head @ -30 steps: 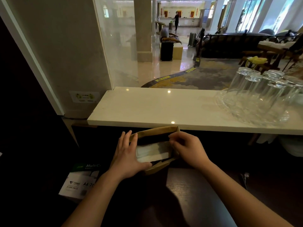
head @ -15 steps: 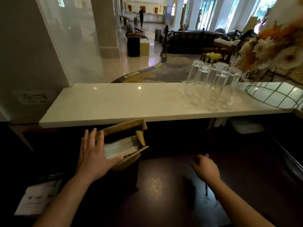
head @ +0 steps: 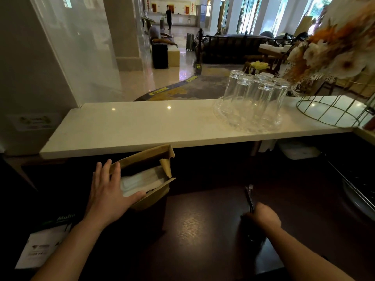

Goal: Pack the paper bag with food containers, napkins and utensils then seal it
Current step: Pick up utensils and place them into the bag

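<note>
A brown paper bag (head: 151, 161) stands open on the dark wooden desk (head: 203, 224), just under the white counter. White napkins (head: 142, 180) lie inside it. My left hand (head: 108, 194) rests flat on the bag's left rim, its thumb hooked over the near edge. To the right, my right hand (head: 264, 217) is closed on the lower end of dark, thin utensils (head: 250, 196) lying on the desk. Their clear tips point toward the counter. I cannot tell which utensils they are.
A white stone counter (head: 142, 126) runs across above the desk. On it stand several upturned glasses on a clear tray (head: 251, 102), a wire basket (head: 328, 110) and dried flowers (head: 332, 47). A paper box (head: 44, 244) sits at lower left.
My right hand left the bag's rim, swung right and down to the desk, and closed on the utensils. The left hand stayed on the bag. My view turned right.
</note>
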A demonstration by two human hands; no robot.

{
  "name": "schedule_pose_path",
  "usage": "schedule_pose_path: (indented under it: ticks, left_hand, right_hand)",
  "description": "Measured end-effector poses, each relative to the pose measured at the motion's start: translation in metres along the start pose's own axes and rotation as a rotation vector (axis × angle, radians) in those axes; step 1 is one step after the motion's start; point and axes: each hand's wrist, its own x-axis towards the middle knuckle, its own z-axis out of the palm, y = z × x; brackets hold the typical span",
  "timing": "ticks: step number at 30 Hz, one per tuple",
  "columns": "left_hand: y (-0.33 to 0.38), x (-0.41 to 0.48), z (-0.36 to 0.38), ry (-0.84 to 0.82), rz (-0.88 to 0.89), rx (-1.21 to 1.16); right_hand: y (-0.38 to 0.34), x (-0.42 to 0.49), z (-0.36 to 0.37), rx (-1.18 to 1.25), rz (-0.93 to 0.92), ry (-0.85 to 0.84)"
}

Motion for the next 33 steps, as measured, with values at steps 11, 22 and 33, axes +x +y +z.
schedule_pose_path:
  ticks: [11, 22, 33]
  left_hand:
    - [0.002, -0.002, -0.002, -0.017, -0.019, -0.040]
    - [0.001, 0.000, 0.000, -0.017, -0.028, -0.038]
    - [0.000, 0.001, -0.002, -0.029, -0.025, -0.048]
  right_hand:
    - [-0.008, 0.012, 0.002, 0.059, 0.054, 0.003]
    - [-0.020, 0.015, 0.004, 0.213, -0.007, 0.027]
    - [-0.069, -0.021, -0.035, 0.590, -0.256, 0.131]
